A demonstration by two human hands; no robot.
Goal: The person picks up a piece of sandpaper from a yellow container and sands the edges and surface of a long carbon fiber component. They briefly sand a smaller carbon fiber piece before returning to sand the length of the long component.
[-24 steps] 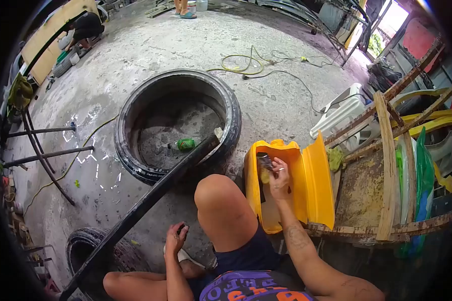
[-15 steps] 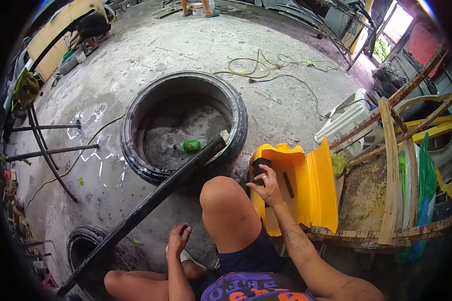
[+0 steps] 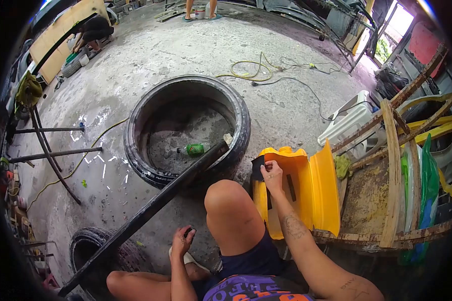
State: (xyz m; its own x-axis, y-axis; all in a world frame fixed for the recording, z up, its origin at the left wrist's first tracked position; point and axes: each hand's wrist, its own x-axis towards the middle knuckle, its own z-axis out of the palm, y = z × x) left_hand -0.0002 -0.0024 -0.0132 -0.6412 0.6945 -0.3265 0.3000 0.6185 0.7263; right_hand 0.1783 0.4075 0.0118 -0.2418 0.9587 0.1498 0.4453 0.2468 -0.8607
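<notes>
A yellow plastic part stands on the floor at my right, beside my raised knee. My right hand is at its upper left edge, fingers closed on a dark patch there. A dark strip lies inside the yellow part. My left hand is low in front of me, fingers curled around a small black object that is too small to name. A long black bar slants from the lower left up to the rim of a large tire. A green bottle lies inside this tire.
Another tire is at the lower left. A rusty frame and a white plastic chair stand at the right. Cables lie on the floor. One person crouches far left; another person's legs show at the top.
My right hand has moved up slightly, and its fingers have closed on the dark patch. My left hand still holds the small black object. The view has shifted a little.
</notes>
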